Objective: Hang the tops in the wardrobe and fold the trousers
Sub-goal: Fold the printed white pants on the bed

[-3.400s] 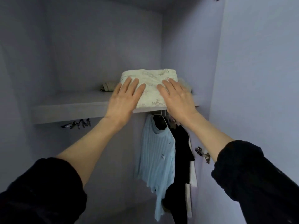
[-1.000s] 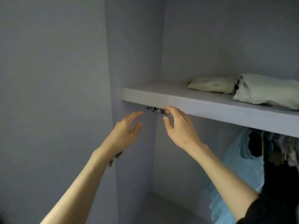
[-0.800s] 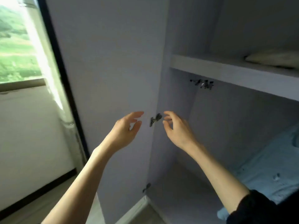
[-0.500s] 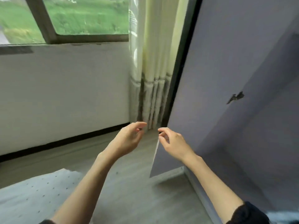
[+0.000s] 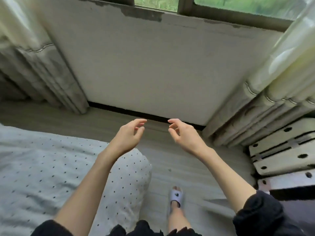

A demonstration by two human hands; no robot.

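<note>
My left hand (image 5: 129,135) and my right hand (image 5: 184,135) hover side by side in front of me, above the floor, palms turned toward each other. Their fingers hang loosely curled and hold nothing. No tops, trousers or wardrobe interior show in this view. A bed with a pale dotted cover (image 5: 42,171) lies at the left, below my left forearm; no garment is visible on the part I see.
A white wall under a window (image 5: 158,65) faces me, with curtains at the left (image 5: 39,65) and right (image 5: 272,86). Pale slotted panels (image 5: 281,154) lie at the right edge. My slippered foot (image 5: 176,195) stands on the grey plank floor (image 5: 170,160).
My view has swung left and down from the wardrobe shelf and its folded trousers to the window wall, floor and bed. Both hands left the shelf and stay empty.
</note>
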